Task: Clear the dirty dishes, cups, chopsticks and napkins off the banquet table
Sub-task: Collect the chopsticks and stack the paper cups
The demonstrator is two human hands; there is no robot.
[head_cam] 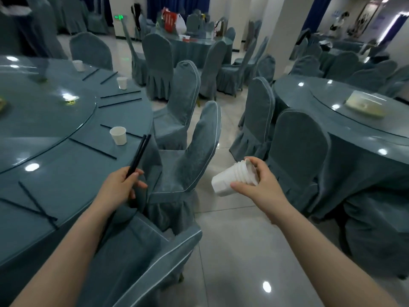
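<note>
Gripping chopsticks (139,155) and unmarked stacked cups (232,179)

Place: banquet hall.
Evidence: round cloth-draped tables (345,138) with glass turntables (44,111), rows of covered chairs (296,151).

Round tables (345,134) draped in grey-blue cloth and chairs (298,151) in matching covers fill a hall with a glossy pale tiled floor (232,251), white pillars (285,29), dark blue curtains (316,12) and ceiling-light reflections.
</note>
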